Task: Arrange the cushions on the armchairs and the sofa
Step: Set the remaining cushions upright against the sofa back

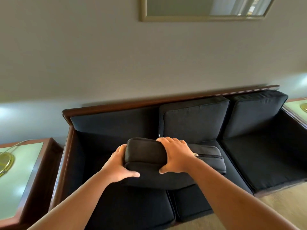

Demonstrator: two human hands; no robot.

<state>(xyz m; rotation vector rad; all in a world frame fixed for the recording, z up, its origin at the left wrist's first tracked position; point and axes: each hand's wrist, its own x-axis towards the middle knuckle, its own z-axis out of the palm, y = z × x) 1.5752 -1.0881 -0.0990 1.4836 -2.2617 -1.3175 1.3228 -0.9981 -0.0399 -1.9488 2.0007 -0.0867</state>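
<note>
Gripping loose back cushion (166, 161) with left hand (118, 166) and right hand (176, 156), above sofa (259, 161), heading for vacant far-left slot.

- The dark sofa (66, 156) with a wooden frame stands against the wall.
- Two back cushions (194, 120) lean upright at its middle and right places.
- Seat cushions (132, 208) cover its base.
- A side table (25, 178) at the left end carries a brass lamp base (6, 163).
</note>
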